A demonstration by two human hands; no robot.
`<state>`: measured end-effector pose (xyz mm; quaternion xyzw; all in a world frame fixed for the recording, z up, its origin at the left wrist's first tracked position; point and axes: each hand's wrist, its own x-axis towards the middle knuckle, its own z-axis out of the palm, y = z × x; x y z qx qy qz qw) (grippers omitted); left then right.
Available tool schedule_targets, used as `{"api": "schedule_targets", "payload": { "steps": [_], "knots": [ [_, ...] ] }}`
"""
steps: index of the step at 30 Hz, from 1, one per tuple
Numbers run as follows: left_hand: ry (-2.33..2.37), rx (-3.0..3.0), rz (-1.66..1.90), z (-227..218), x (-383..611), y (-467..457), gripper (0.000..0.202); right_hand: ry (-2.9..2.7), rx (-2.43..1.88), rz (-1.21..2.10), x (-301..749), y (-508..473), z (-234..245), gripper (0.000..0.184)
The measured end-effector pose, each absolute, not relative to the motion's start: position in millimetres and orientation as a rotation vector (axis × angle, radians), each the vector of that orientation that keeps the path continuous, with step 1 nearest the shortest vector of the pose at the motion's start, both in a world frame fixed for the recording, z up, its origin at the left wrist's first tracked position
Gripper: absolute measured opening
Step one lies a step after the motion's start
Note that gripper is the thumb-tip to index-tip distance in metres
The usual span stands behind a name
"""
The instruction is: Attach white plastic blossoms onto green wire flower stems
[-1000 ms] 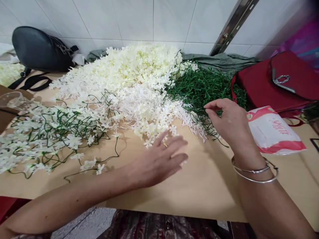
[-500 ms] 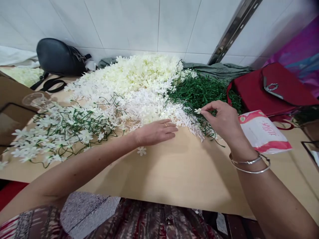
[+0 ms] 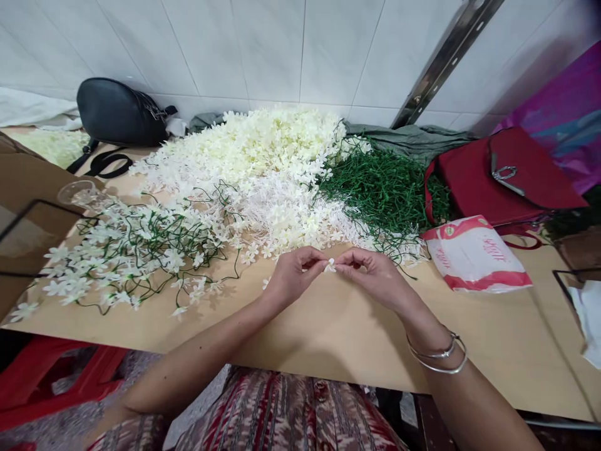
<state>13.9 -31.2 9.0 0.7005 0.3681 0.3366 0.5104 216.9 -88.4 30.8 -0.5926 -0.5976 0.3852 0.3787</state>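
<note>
In the head view we hold a small white artificial blossom [image 3: 331,266] over the bench [image 3: 357,344], set right between our two grips: the left hand [image 3: 295,274] has thumb and forefinger pinched narrow at its left edge, and the right hand [image 3: 379,277] is pinched just as narrowly at its right edge. Beyond our fingertips we see the heap of cream-white blossoms [image 3: 282,141], with green plastic stems [image 3: 382,188] to its right, while white flowers on green stems [image 3: 145,244] lie tangled to our left.
</note>
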Motion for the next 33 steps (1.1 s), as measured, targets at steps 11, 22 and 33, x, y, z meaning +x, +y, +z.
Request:
{"api": "schedule_targets", "payload": {
  "steps": [11,22,33],
  "knots": [
    [0.883,1.089,1.025,0.0,21.1,-20.4,0.041,-1.775,-2.131,0.044,229.3,-44.8,6.4,0.016],
    [0.963,1.106,1.037,1.5,19.4,-24.7,0.028,-1.290,-1.709,0.330,225.0,-62.2,26.3,0.012],
    [0.976,1.124,1.105,3.9,21.1,-22.9,0.035,-0.915,-1.412,0.941,204.9,-65.9,9.2,0.030]
  ]
}}
